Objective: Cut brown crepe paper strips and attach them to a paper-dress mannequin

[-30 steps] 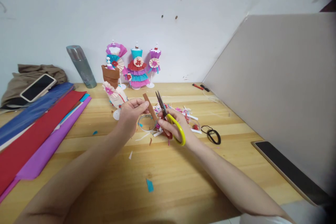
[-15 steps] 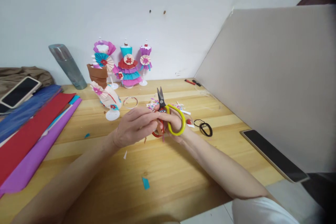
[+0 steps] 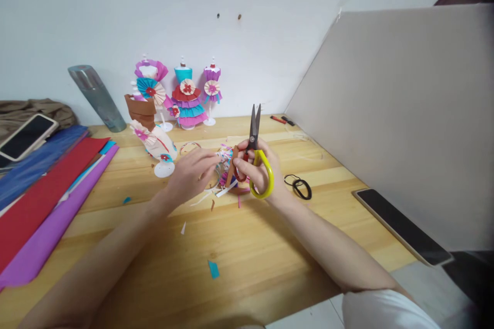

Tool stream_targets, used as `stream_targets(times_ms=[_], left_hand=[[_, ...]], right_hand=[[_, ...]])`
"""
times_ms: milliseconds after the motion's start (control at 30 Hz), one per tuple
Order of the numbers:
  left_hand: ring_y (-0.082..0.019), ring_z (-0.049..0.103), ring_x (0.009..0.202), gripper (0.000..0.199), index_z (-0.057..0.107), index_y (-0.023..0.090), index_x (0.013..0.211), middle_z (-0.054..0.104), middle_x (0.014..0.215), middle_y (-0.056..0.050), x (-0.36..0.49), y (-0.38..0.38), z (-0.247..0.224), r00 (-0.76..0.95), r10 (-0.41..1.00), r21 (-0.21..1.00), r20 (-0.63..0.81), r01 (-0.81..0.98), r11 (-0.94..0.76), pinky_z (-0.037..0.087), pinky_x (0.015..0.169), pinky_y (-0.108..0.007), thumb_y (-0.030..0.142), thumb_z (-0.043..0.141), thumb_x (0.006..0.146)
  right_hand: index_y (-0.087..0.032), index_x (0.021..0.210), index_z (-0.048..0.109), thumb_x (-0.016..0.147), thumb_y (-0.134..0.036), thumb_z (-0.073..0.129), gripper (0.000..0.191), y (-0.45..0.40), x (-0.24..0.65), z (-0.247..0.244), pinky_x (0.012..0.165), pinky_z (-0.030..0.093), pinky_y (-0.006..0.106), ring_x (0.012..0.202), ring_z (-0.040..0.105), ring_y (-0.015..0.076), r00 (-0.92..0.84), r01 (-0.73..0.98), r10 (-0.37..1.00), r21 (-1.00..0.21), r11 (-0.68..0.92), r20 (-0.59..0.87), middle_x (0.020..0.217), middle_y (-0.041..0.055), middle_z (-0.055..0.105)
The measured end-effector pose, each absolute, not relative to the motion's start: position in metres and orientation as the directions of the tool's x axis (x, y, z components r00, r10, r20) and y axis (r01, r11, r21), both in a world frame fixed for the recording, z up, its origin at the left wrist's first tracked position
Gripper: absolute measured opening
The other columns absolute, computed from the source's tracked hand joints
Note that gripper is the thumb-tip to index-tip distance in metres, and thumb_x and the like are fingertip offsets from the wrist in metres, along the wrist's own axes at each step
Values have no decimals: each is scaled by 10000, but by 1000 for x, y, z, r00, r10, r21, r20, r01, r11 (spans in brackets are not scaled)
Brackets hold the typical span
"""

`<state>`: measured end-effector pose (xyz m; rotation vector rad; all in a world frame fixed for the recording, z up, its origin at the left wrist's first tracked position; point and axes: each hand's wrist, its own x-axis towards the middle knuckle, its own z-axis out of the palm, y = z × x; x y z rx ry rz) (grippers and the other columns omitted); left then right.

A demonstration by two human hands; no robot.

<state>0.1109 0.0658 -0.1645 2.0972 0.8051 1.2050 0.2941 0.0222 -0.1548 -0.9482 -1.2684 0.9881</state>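
My right hand [image 3: 259, 167] grips a pair of scissors [image 3: 253, 139] with yellow and red handles, the dark blades pointing up and slightly apart. A narrow brown paper strip [image 3: 231, 167] is also pinched between that hand's thumb and fingers. To its left, my left hand [image 3: 192, 175] reaches in with fingers stretched out, and I see nothing in it. Its fingertips are beside a heap of colored paper scraps [image 3: 226, 153], partly hidden behind the strip. Below the hands, a clear tape ring [image 3: 214, 180] is partly covered.
Dress forms in crepe paper, such as the tiered dress [image 3: 188, 97], stand along the wall. Left are a bottle [image 3: 98, 97], a phone [image 3: 29, 136] and folded red paper [image 3: 50, 185]. Black hair ties [image 3: 301, 188] and another phone [image 3: 403, 226] lie right. A blue scrap [image 3: 213, 269] lies in front.
My hands have moved apart: the left went left and the right shifted slightly right, raising the scissors more upright. The brown strip now shows clearly in my right hand.
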Motion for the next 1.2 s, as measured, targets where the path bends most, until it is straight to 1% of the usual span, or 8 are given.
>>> stream_targets(times_ms=[67,133,233,367,567,800,1033,1200], left_hand=[[-198,654,795,98,766,225,798,730,825,-64,118,61,-163,366,838,855,404,176,-489,491,747,-301,243,693,736],[-167,623,639,128,746,199,708,705,699,-43,124,54,-160,420,886,966,199,69,-249,463,594,-261,319,703,715],[-96,485,442,173,699,177,600,612,514,-1,129,46,-154,450,893,1000,21,-7,-19,341,440,-213,337,756,630],[-58,375,366,245,658,159,561,497,400,33,126,46,-150,463,883,996,-82,21,81,243,377,-191,363,790,591],[-46,373,365,319,638,147,568,499,404,38,124,49,-153,470,878,986,-85,-87,142,248,378,-186,418,805,595],[-55,406,387,251,685,153,624,513,428,41,123,49,-157,334,943,987,11,-155,43,301,407,-196,383,784,644],[-55,437,441,215,700,141,636,531,473,33,128,44,-159,247,969,969,19,-242,42,330,439,-186,343,772,650],[-58,428,416,217,665,141,613,531,458,31,126,48,-154,209,978,944,-20,-318,87,315,415,-188,320,786,600]], right_hand=[[-229,966,524,748,-318,719,306,22,294,-157,441,414,231,459,480,79,32,-35,947,-947,320,319,657,-64,537],[-225,979,535,753,-329,728,315,22,293,-160,454,416,235,493,494,87,22,-2,945,-945,326,326,685,-51,543],[-216,969,537,741,-344,749,336,21,290,-161,461,416,237,523,503,93,6,21,948,-948,319,319,711,-38,551],[-210,960,523,723,-356,762,367,20,287,-157,444,412,228,479,491,80,-14,-32,954,-954,298,299,678,-51,558],[-210,966,492,729,-426,716,391,25,289,-154,405,416,215,395,491,79,78,-113,955,-950,292,285,603,-61,597],[-215,942,481,663,-479,760,475,19,280,-158,367,388,206,367,478,80,-47,-124,982,-977,176,183,558,-91,526],[-205,949,483,655,-332,792,445,12,271,-164,397,395,211,419,480,67,-97,-128,983,-982,140,153,642,-83,518],[-203,942,498,660,-247,751,381,14,273,-168,411,403,218,452,484,71,-104,-58,985,-989,136,141,674,-71,524]])
